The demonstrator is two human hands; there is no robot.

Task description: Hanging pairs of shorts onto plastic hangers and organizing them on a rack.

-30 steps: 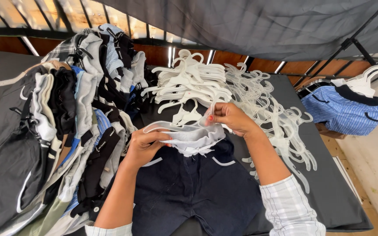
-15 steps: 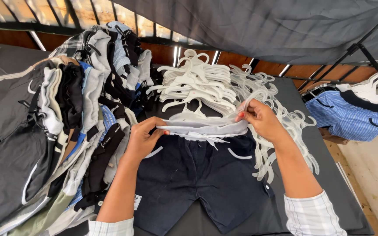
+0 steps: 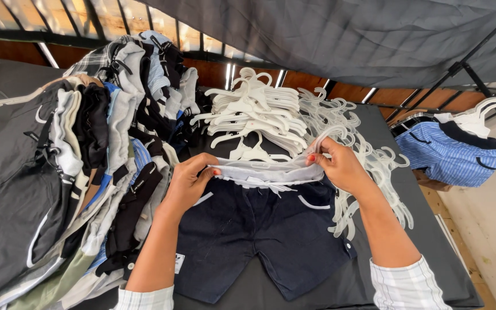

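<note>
Across the black table (image 3: 426,241), beside the heaped clothes (image 3: 76,166) and stacked white hangers (image 3: 259,109), dark navy shorts (image 3: 259,229) lie flat, legs toward the person. Their pale waistband (image 3: 268,170) runs left to right between both hands: left hand (image 3: 188,183) pinches one end, right hand (image 3: 340,166) clamps the other with a clear hanger (image 3: 322,138).

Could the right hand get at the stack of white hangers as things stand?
Probably yes, once it lets go: the right hand grips the shorts' waistband, and the hanger stack lies just beyond it on the table with nothing in between.
</note>
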